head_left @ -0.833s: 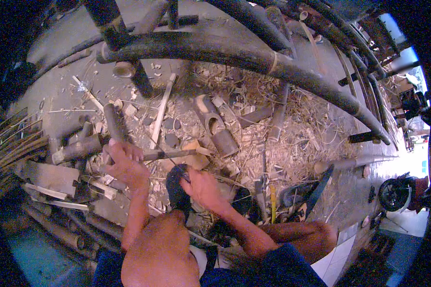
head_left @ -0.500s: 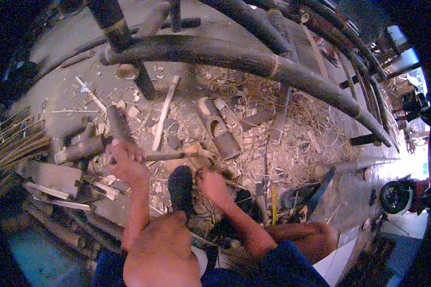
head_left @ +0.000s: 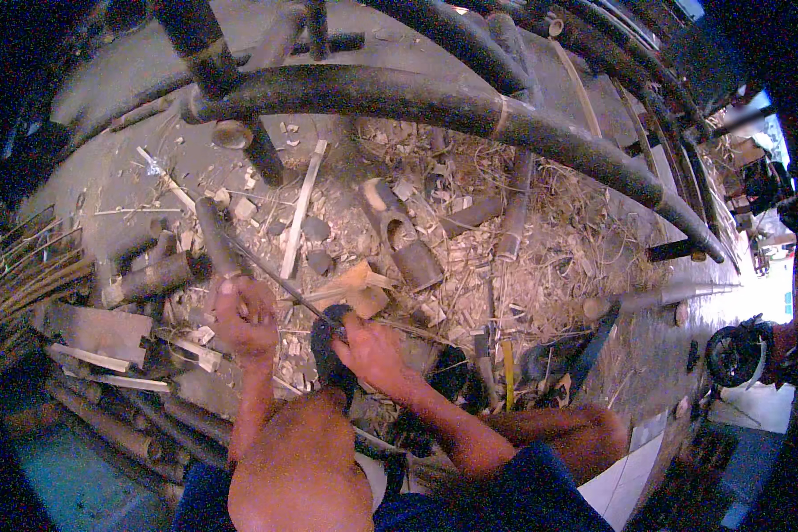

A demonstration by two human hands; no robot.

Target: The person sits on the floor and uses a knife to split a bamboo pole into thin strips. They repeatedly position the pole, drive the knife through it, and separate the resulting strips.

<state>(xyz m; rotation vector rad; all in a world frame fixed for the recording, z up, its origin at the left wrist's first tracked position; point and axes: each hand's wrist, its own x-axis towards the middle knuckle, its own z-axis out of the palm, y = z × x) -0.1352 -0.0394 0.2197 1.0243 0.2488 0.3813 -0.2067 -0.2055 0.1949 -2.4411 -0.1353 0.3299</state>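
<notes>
My right hand (head_left: 372, 356) is closed on the lower end of a long thin dark bar (head_left: 279, 282), too blurred to tell whether it is a blade or a rod. The bar slants up and left, passing over wood chips. My left hand (head_left: 246, 317) has its fingers curled, just below a short dark bamboo tube (head_left: 216, 232); whatever it may hold is hidden. Under my right wrist shows a dark shoe-like shape (head_left: 328, 359). Beyond the bar lies a pale split wood piece (head_left: 353, 282), and farther off a bamboo piece (head_left: 401, 235) with a hole cut in it.
A bamboo frame's thick rail (head_left: 399, 93) arches across the far side. Shavings litter the floor. A blue-grey blade (head_left: 594, 355) and a yellow strip (head_left: 508, 374) lie at right. Bamboo poles (head_left: 106, 417) and thin sticks (head_left: 35, 275) are stacked left. A wheel (head_left: 734, 353) stands far right.
The bar, level between my hands before, now slants up and left. My right hand has moved left onto its lower end. My left hand has come slightly lower.
</notes>
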